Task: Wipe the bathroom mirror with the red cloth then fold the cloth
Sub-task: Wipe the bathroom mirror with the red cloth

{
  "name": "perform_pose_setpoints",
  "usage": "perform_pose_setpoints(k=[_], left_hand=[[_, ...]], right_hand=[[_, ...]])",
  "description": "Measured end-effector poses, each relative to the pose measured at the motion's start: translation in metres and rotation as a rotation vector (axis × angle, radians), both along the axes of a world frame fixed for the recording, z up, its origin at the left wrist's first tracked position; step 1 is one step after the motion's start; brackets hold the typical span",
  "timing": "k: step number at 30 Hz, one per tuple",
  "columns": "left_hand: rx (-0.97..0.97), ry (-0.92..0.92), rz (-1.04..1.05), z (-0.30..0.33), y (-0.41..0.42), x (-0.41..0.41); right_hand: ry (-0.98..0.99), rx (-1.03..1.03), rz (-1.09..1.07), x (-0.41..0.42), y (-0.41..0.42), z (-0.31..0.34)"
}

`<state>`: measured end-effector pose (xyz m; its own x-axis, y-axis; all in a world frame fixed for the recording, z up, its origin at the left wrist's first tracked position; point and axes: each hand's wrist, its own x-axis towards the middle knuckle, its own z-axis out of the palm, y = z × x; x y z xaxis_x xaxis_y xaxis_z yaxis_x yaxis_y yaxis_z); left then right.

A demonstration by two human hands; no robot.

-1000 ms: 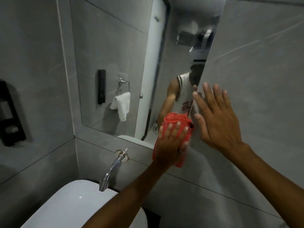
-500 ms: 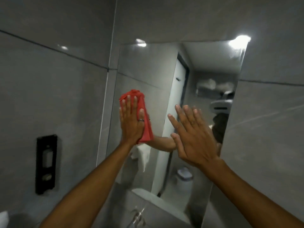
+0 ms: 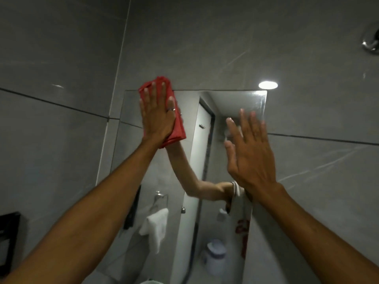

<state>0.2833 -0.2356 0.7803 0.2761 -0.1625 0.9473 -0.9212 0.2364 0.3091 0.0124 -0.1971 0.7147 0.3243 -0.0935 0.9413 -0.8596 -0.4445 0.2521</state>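
- The red cloth [image 3: 176, 128] is pressed flat on the mirror [image 3: 229, 103], up at the mirror's top left corner. A bit of it pokes over the top edge onto the gray wall [image 3: 205, 48].
- The left hand [image 3: 158, 117] lies flat on the cloth. Its fingers [image 3: 152, 93] are stretched out straight, side by side, pushing the cloth on the glass. There is a ring [image 3: 171, 109] on one of them.
- The cloth sticks out past the fingertips at the top and past the palm at the bottom right.
- The right hand [image 3: 248, 152] is to the right of the cloth, well apart from it. It is spread wide with nothing in it, palm toward the glass near the mirror's right side. I cannot tell if it touches the glass.
- Below the left fingers, the mirror shows a white towel [image 3: 154, 226] on a ring, a white door [image 3: 201, 140] and a small white bin [image 3: 215, 255].
- A black box [image 3: 8, 240] hangs on the wall far down to the left.
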Motion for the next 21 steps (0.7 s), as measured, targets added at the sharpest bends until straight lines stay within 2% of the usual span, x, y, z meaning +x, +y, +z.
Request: perform_pose_setpoints(k=[5, 9, 13, 17, 21], left_hand=[[-0.040, -0.205, 0.036, 0.004, 0.002, -0.087], [-0.125, -0.271, -0.010, 0.001, 0.012, -0.164], [-0.118, -0.313, -0.017, -0.016, 0.011, -0.206], [-0.122, -0.352, -0.078, -0.054, 0.017, -0.219], [-0.052, -0.339, -0.186, -0.135, 0.027, -0.225]], right_hand=[[-0.115, -0.007, -0.042, -0.049, 0.009, 0.002], [-0.160, -0.019, -0.051, -0.071, 0.015, 0.000], [-0.157, -0.014, -0.080, -0.083, 0.017, -0.009], [-0.178, -0.015, -0.072, -0.088, 0.021, -0.026], [-0.177, 0.012, -0.060, -0.092, 0.027, -0.061]])
